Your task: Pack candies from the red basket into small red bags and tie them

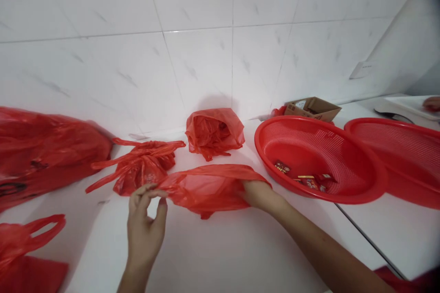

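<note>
A thin red plastic bag [209,187] stretches sideways between my two hands over the white table. My left hand [146,219] pinches its left end between thumb and fingertips. From the bag's right end my right hand [256,193] reaches inside, past the wrist; its fingers are hidden by the film, so their pose does not show. Just behind my left hand sits a filled red bag [146,165] with its handles loose. A bunched stack of red bags [215,132] rests against the wall.
A red colander basket [319,146] at the right holds several small wrapped packets [309,182]; a second red basket [398,146] overlaps it. Behind stands a cardboard box [312,109]. Large red bags [51,151] lie at the left. At the far right is a white tray [412,106], with part of another person's hand.
</note>
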The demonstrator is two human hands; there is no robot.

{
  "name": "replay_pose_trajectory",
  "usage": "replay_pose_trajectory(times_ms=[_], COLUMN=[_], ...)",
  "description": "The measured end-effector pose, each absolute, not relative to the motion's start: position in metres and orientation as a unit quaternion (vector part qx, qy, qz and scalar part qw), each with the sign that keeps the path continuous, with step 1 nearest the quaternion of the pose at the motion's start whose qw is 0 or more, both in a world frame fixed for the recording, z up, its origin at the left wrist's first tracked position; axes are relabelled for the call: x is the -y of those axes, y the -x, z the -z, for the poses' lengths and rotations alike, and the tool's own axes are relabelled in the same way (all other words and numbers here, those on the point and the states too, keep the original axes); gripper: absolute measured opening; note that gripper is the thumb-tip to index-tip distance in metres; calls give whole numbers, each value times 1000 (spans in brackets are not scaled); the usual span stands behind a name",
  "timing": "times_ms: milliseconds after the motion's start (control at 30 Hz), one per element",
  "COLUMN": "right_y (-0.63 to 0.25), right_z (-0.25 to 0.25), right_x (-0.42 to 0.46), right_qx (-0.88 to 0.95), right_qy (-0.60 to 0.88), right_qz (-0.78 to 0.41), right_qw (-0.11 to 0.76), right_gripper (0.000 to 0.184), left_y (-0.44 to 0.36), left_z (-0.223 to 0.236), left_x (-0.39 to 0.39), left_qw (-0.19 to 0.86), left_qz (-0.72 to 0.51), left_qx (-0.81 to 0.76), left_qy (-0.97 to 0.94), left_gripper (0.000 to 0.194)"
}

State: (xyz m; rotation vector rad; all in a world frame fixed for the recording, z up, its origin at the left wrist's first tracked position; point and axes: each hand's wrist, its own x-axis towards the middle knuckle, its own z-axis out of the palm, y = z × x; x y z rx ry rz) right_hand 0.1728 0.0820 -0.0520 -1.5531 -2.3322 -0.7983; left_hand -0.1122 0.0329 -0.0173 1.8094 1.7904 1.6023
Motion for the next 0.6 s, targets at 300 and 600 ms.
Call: replay_pose_trajectory(times_ms=[300,600], right_y=[-212,-313], right_z=[-81,-15], right_x=[-25,-120], right_qx=[808,756], right_qy=[462,628], right_qz=[-242,-133], right_qw=[275,129], right_gripper=[33,24], left_y=[80,80], left_z=[47,48], left_x=[-22,-10], left_qw=[147,443], left_qz=[-593,-634], left_qx=[-647,-564], left_qy=[-455,-289], left_gripper=[99,78])
